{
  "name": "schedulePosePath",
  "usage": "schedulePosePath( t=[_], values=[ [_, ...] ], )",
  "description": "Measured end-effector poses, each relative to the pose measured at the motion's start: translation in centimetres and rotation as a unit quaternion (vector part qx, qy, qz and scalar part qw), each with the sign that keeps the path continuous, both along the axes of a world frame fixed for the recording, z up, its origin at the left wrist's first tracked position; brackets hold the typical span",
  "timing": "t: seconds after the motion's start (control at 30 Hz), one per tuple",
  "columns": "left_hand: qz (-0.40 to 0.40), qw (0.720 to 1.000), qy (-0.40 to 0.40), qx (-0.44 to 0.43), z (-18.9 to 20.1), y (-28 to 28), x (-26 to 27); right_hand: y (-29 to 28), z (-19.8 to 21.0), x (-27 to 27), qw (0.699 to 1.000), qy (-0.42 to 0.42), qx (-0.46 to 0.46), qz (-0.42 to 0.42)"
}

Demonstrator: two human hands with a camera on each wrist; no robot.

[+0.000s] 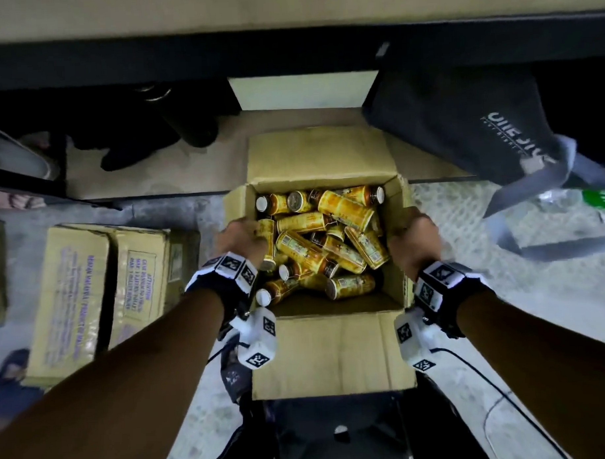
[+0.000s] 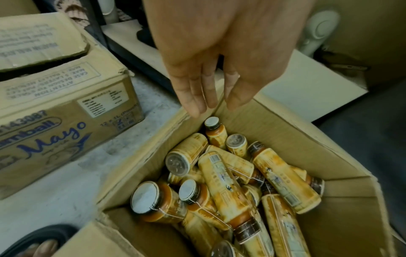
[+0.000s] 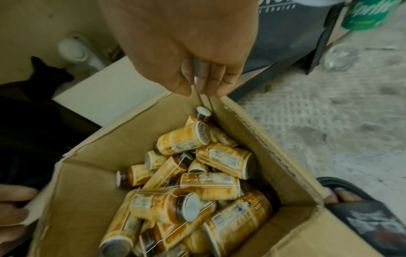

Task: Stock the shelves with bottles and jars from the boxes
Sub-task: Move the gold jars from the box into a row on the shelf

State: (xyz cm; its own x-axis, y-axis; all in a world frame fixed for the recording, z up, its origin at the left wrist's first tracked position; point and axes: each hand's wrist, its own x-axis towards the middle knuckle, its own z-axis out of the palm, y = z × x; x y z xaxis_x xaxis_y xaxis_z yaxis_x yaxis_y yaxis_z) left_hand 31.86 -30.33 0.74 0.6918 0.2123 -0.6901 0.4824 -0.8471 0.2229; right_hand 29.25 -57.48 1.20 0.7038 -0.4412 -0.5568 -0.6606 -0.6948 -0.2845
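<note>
An open cardboard box [image 1: 333,352] stands on the floor in front of me, holding several yellow-labelled bottles [image 1: 345,207] that lie jumbled on their sides. My left hand [image 1: 241,238] is at the box's left wall. In the left wrist view its fingers [image 2: 204,97] point straight down over the far left corner of the box [image 2: 285,135] and hold nothing, above the bottles [image 2: 222,182]. My right hand [image 1: 413,241] is at the right wall. Its straight fingers [image 3: 204,85] reach the far right corner of the box [image 3: 87,173], above the bottles [image 3: 222,158].
Closed cardboard cartons [image 1: 90,291] sit on the floor to the left, one printed "Mayo" [image 2: 54,121]. A dark bag [image 1: 462,127] leans at the back right, with a green Sprite bottle [image 3: 369,15] beside it. My sandalled foot [image 3: 362,217] is close to the box.
</note>
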Motion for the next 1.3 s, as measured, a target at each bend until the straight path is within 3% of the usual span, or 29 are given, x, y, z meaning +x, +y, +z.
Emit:
schedulePosePath(
  t=[0.13, 0.23, 0.3, 0.57, 0.7, 0.8, 0.9, 1.0, 1.13, 1.3],
  values=[
    [0.061, 0.998, 0.019, 0.021, -1.1, -1.0, -1.1, 0.8, -1.7, 0.7, 0.994, 0.007, 0.075, 0.079],
    [0.101, 0.995, 0.019, 0.013, -2.3, -1.9, -1.8, 0.0, -2.5, 1.3, 0.991, 0.032, 0.113, 0.069],
    [0.083, 0.996, 0.027, 0.007, -3.5, -2.3, -1.9, -0.6, -3.1, 1.9, 0.990, 0.031, 0.112, 0.076],
    [-0.093, 0.992, 0.069, -0.041, -8.2, -4.0, 0.2, 0.9, -6.6, 4.9, 0.986, 0.055, 0.085, 0.134],
    [-0.276, 0.954, 0.114, -0.030, -10.2, -4.2, 0.7, 2.7, -8.9, 6.0, 0.972, 0.107, 0.056, 0.201],
    [-0.394, 0.909, 0.133, 0.017, -10.8, -4.6, 0.9, 3.7, -9.3, 6.4, 0.961, 0.151, 0.006, 0.234],
    [-0.464, 0.876, 0.128, 0.031, -10.0, -6.3, 0.9, 4.0, -9.0, 6.6, 0.944, 0.187, -0.012, 0.271],
    [-0.490, 0.866, 0.093, 0.029, -9.3, -7.1, 1.4, 3.9, -9.1, 6.5, 0.929, 0.197, 0.018, 0.312],
    [-0.382, 0.922, 0.062, -0.025, -8.9, -5.9, 2.7, 3.1, -7.1, 7.1, 0.936, 0.180, 0.045, 0.298],
    [-0.139, 0.981, 0.038, -0.131, -7.1, -4.9, 3.7, 1.2, -4.8, 7.4, 0.948, 0.167, 0.039, 0.267]
  ],
)
